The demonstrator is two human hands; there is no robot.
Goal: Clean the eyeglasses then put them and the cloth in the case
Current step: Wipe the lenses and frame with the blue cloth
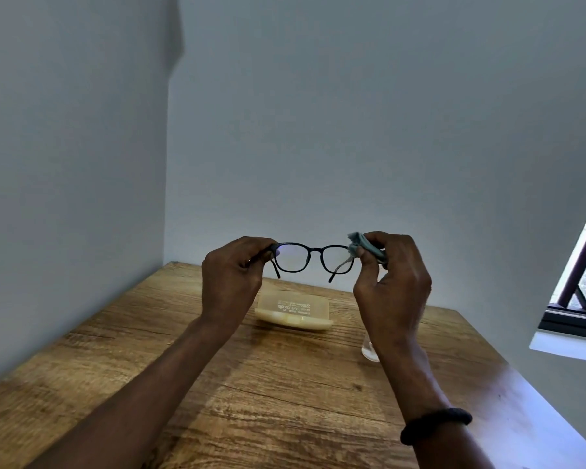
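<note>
I hold black-framed eyeglasses point(313, 256) up in the air above the wooden table point(251, 384), lenses facing away from me, temples unfolded. My left hand point(232, 279) pinches the left corner of the frame. My right hand point(391, 282) grips a small grey-green cloth point(364, 244) bunched against the right lens edge. A pale yellow translucent case point(293, 313) lies open on the table below the glasses, its lid standing up with printed text.
A small clear bottle point(369, 350) stands on the table right of the case, partly hidden behind my right wrist. Grey walls close the table's left and back sides. A window point(579, 282) with bars is at the right.
</note>
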